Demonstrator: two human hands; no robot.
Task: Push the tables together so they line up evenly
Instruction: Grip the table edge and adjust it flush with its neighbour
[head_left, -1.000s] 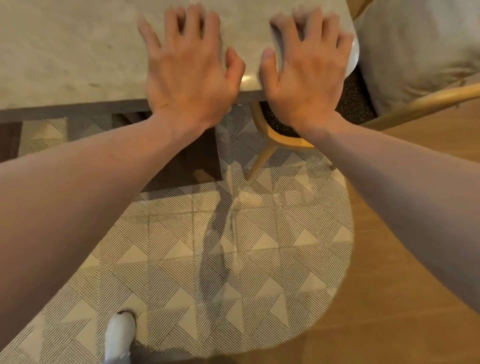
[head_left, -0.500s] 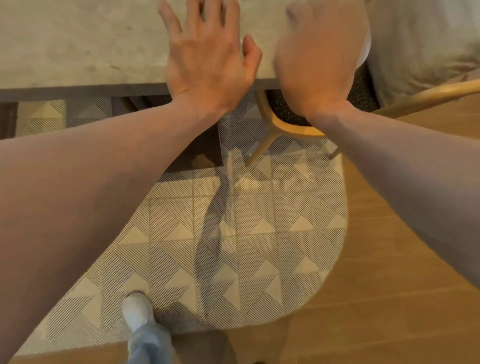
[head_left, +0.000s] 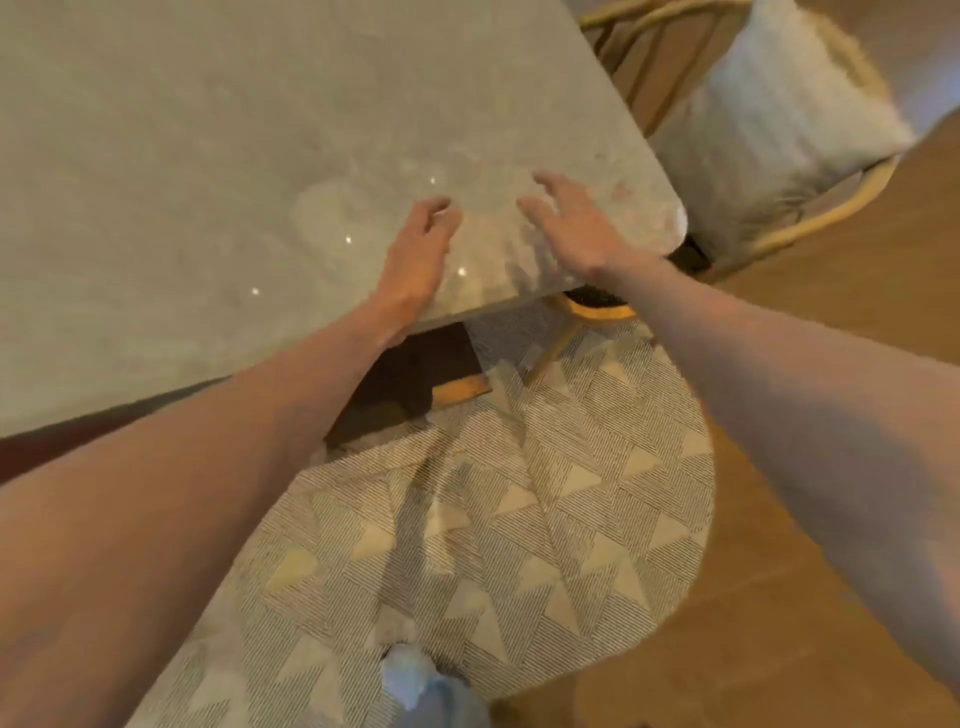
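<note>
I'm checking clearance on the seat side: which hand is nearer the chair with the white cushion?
Right. The right hand is over the table near its rounded corner, next to the chair. The left hand is farther in along the near edge.

The table (head_left: 208, 156) is pale grey-beige, mottled like marble, over a dark brown base (head_left: 410, 374). At six o'clock the rug (head_left: 519, 519) shows cream triangles among fine black-and-white stripes. The floor (head_left: 805, 649) is warm tan wood. At one o'clock, a honey-coloured chair (head_left: 841, 202) carries an off-white cushion (head_left: 769, 119).
</note>
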